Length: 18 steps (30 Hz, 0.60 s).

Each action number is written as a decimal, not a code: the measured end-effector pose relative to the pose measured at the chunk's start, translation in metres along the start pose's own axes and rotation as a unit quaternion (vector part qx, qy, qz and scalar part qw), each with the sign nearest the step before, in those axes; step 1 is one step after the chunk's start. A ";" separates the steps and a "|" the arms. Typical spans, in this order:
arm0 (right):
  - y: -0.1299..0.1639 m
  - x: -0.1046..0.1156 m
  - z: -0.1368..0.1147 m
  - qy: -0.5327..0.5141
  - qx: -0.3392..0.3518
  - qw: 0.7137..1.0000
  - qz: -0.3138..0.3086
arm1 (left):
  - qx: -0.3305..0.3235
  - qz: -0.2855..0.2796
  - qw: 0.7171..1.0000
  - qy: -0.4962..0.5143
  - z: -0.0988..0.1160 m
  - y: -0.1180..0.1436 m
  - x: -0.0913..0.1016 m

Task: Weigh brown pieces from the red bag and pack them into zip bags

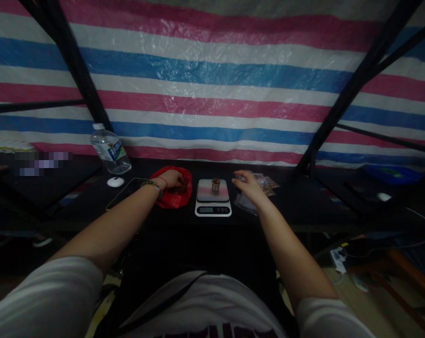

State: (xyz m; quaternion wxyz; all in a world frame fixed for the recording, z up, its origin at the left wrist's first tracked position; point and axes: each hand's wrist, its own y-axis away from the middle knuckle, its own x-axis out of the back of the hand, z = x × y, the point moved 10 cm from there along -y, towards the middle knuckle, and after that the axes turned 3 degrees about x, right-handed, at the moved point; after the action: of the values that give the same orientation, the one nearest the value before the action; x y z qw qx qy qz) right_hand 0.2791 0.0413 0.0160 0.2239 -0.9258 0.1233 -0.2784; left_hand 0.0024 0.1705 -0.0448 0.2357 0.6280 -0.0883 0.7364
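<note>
My left hand (173, 179) reaches into a red plastic bag (180, 199), its fingers bent down among dark contents that I cannot make out. To the right of the bag stands a white digital scale (213, 211) with a small brownish cup (215, 186) on its plate, filled to the top with something brown. Beyond the scale, my right hand (247, 184) hovers over or rests on clear plastic bags (245, 203), fingers apart and holding nothing visible. Some small bags with brown contents (268, 186) lie just past it.
At the left are a large clear bottle (111, 151), a white computer mouse (115, 182) and a dark flat phone or tablet (124, 193). Black metal posts (80, 70) flank the black table. Behind hangs a striped plastic sheet (212, 103). A blue tray (388, 174) sits far right.
</note>
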 end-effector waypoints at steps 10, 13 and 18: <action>-0.001 -0.001 0.008 -0.031 -0.028 0.999 -0.009 | -0.007 -0.027 0.999 -0.035 0.004 0.012 0.009; -0.002 -0.001 0.012 -0.037 -0.028 0.999 -0.010 | -0.018 -0.022 0.999 -0.043 0.012 0.020 0.020; -0.002 -0.002 0.018 -0.044 -0.041 0.998 -0.012 | -0.055 -0.030 0.998 0.013 0.044 0.025 0.036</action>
State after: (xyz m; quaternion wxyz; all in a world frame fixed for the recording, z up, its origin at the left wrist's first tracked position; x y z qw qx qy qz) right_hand 0.2878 0.0501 0.0032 0.1872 -0.9472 0.1131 -0.2346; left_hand 0.0258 0.1383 0.0024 0.2930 0.6070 -0.1070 0.7309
